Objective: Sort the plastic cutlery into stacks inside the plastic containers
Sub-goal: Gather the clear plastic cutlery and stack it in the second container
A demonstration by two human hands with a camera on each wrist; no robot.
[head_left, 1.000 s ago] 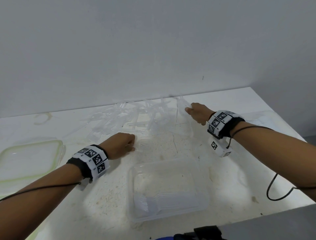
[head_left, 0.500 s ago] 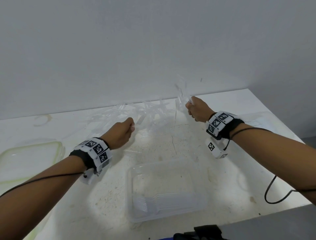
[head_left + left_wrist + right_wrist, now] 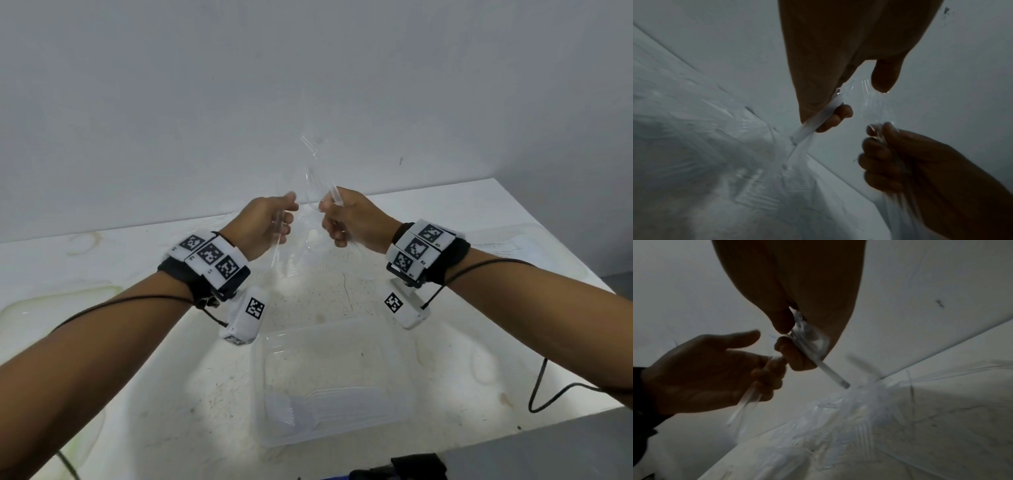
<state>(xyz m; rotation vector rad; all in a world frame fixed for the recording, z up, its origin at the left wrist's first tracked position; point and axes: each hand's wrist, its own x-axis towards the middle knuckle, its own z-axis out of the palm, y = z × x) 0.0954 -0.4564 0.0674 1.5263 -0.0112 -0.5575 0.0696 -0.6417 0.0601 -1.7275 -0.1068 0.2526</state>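
Plainly these clear plastic cutlery pieces are light, thin and stiff, likely slick and easy to snap if bent; my judgement is that the flat handle is the safe place to grip, not the bowl or tines. At the centre of the head view, the left hand has its fingers curled round one clear plastic utensil by its handle, with the thumb lifted off it; the right hand is clenched on a small bundle of clear plastic cutlery whose ends rise toward the upper middle of the frame; the two hands sit close together above the white, scuffed table. Lower centre, a clear rectangular plastic container holds a stack of clear plastic forks; a loose heap of clear cutlery lies on the table beyond. Wrist bands carry black-and-white square markers; no brand or legible writing shows anywhere.
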